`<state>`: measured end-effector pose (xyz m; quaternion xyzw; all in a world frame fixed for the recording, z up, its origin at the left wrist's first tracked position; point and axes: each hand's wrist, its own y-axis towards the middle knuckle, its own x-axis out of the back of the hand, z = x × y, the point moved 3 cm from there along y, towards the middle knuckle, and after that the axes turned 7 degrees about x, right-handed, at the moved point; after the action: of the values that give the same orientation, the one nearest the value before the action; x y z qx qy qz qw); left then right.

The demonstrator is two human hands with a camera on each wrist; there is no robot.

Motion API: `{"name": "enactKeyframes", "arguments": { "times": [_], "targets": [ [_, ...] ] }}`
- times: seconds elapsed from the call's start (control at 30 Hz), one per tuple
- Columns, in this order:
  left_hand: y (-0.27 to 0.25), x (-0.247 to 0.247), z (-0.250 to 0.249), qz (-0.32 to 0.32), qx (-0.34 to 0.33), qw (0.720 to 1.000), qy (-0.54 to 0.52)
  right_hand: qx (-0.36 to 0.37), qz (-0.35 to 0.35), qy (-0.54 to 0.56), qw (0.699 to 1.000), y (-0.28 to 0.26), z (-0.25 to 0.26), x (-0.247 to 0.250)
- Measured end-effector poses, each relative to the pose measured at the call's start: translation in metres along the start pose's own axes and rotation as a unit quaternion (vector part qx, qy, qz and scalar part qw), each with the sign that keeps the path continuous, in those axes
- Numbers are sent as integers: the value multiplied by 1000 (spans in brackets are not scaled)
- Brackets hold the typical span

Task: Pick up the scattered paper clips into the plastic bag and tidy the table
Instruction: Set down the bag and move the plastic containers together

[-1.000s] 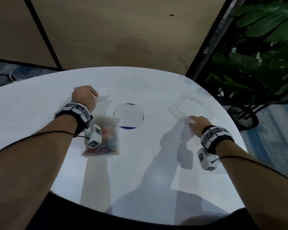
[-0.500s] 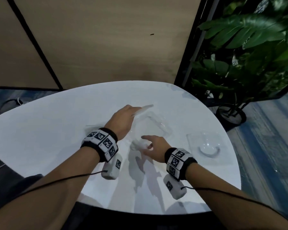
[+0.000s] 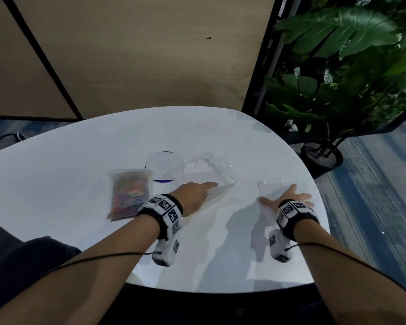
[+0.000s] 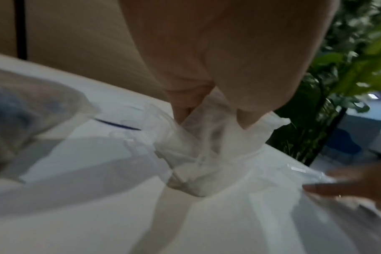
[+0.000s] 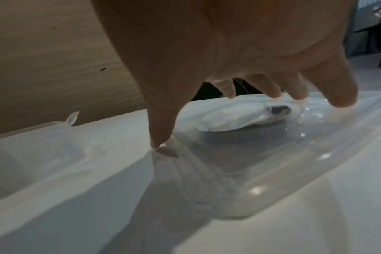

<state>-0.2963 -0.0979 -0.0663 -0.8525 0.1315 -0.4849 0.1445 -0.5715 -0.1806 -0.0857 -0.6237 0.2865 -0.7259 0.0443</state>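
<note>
Plastic bag (image 3: pixel 130 193) holds coloured paper clips (image 3: pixel 129 195); clear box (image 3: pixel 209 174) lies open.

On the desk (image 3: pixel 56 184), take the plastic bag (image 3: pixel 129 192) of paper clips (image 3: pixel 129 195) as the mark. Just behind and right of it lies a flat round pad (image 3: pixel 165 168). Right of the pad sits a clear box (image 3: pixel 211 171), touched at its near edge by the left hand (image 3: pixel 192 195). Farther right, near the desk's right edge, lies a clear lid (image 3: pixel 275 190) under the spread fingers of the right hand (image 3: pixel 288 199). Behind and right of the desk stands a potted plant (image 3: pixel 338 66) on the floor.
</note>
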Motion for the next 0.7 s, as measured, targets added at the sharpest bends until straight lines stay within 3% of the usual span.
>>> {"name": "enactKeyframes", "arguments": {
  "times": [0.13, 0.23, 0.37, 0.53, 0.63, 0.7],
  "targets": [
    [14, 8, 1, -84, 33, 992, -83, 36, -50, -4, 998, 11, -11, 10],
    [22, 11, 7, -143, 61, 982, -107, 2, -52, 21, 998, 25, -36, 21],
    [33, 5, 14, -170, 43, 984, -19, 5, -24, 42, 999, 28, -49, 17],
    [42, -7, 13, -114, 14, 971, 210, -3, -19, 39, 999, 26, -44, 11],
    [34, -3, 14, -113, 19, 963, 245, 15, 15, 88, 996, 32, -40, 19],
    [27, 9, 14, -132, 31, 967, 216, 53, -23, 86, 995, 32, -28, 41]
  ]
}}
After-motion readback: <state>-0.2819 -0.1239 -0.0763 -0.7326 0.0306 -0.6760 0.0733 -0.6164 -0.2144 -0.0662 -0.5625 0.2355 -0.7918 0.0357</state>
